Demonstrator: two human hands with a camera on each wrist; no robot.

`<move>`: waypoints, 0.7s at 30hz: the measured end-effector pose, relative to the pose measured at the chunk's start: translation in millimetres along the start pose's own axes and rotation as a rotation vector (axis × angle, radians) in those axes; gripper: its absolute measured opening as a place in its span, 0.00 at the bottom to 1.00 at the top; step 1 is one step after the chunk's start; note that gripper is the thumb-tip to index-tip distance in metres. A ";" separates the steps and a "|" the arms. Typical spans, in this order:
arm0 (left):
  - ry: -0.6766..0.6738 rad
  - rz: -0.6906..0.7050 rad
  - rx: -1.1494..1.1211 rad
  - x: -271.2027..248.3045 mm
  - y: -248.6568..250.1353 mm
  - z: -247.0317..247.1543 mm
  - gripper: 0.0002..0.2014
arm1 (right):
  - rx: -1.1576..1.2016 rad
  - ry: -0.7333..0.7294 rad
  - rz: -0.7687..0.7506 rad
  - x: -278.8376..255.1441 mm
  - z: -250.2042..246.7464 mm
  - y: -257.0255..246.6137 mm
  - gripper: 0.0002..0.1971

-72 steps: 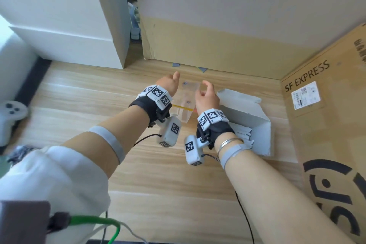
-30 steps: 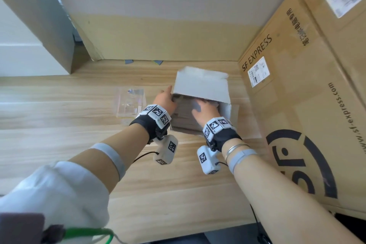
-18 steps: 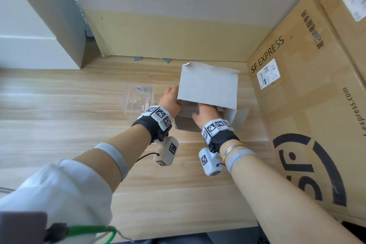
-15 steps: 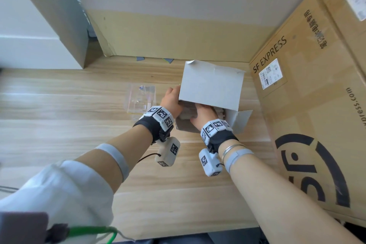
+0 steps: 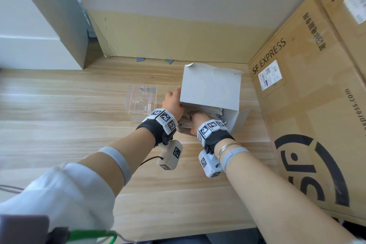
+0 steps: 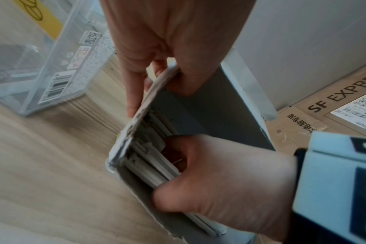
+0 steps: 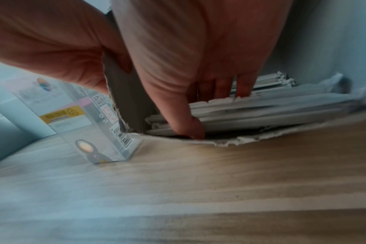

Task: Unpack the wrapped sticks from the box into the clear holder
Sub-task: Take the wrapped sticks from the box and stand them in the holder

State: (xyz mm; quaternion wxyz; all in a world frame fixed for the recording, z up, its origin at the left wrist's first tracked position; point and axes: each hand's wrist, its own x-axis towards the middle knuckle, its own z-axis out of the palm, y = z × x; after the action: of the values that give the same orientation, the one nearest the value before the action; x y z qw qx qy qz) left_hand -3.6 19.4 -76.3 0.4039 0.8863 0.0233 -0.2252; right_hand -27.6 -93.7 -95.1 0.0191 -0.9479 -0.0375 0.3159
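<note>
A white cardboard box point(image 5: 211, 87) lies on the wooden table with its lid flap up, full of white paper-wrapped sticks point(image 7: 272, 109). My left hand point(image 5: 175, 101) pinches the box's left wall point(image 6: 136, 115), thumb inside and fingers outside. Inside the box, my right hand point(image 5: 195, 116) grips a bundle of wrapped sticks point(image 6: 150, 165), its thumb point(image 7: 191, 125) beneath them and the fingers on top. The clear holder point(image 5: 141, 101) stands upright just left of the box, with labels on its walls point(image 7: 90, 115); no sticks show in it.
A large SF Express carton point(image 5: 309, 105) walls off the right side close to the box. A tall cardboard panel point(image 5: 178, 31) stands behind, and white boxes point(image 5: 29, 41) sit at the back left. Bare wooden tabletop point(image 5: 69, 125) stretches left and toward me.
Both hands left the clear holder and went to the box. In the last second the lid flap rose and my right hand pushed deeper among the sticks.
</note>
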 end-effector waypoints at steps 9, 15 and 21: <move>0.006 -0.006 0.010 2.0 -0.1 1.9 0.29 | -0.060 -0.041 0.008 -1.0 -4.3 -3.3 0.22; 0.005 -0.017 0.021 5.7 0.0 3.8 0.28 | -0.104 -0.126 0.038 -3.8 -10.6 -6.5 0.12; 0.047 0.004 0.068 5.7 3.3 3.9 0.25 | 0.001 -0.091 0.054 -5.8 -9.2 -5.7 0.16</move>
State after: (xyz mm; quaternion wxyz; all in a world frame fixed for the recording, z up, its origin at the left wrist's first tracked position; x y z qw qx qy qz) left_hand 0.8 13.6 -78.5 0.3734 0.9047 0.0233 -0.2039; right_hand -27.1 -88.6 -83.9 0.0091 -0.9331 -0.0126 0.3593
